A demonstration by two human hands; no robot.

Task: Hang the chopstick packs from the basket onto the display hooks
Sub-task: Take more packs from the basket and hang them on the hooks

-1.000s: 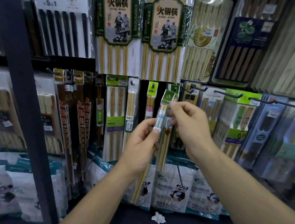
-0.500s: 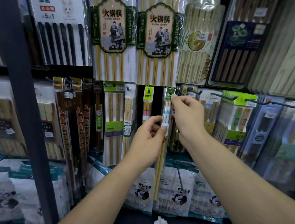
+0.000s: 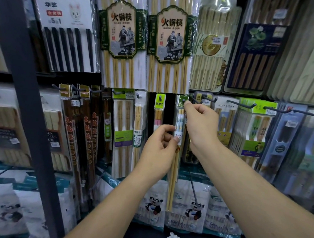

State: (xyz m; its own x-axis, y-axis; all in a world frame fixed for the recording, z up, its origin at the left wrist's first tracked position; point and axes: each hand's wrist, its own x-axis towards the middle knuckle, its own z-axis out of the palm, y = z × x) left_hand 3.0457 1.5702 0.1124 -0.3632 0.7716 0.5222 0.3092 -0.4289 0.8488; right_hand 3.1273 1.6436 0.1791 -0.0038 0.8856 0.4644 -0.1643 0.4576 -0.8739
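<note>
A narrow chopstick pack (image 3: pixel 176 164) with a green header card hangs upright in front of the display wall. My right hand (image 3: pixel 200 124) pinches its top edge, just below the header, right at a dark display hook (image 3: pixel 194 99). My left hand (image 3: pixel 158 147) pinches the pack at its white barcode label, about a third of the way down. The pack's header hole sits at the hook's tip; whether it is threaded on, I cannot tell. The basket is out of view.
Hooks to the left carry a slim pack with a yellow-green header (image 3: pixel 159 110) and wider packs (image 3: pixel 122 128). More hooks (image 3: pixel 241 104) and packs fill the right. Large chopstick packs (image 3: pixel 171 47) hang above. A dark upright post (image 3: pixel 27 113) stands left. Panda-printed bags (image 3: pixel 193 208) sit below.
Both hands have lifted the pack up and toward the wall, from a tilted position in front of me to upright, with its header at the hook.
</note>
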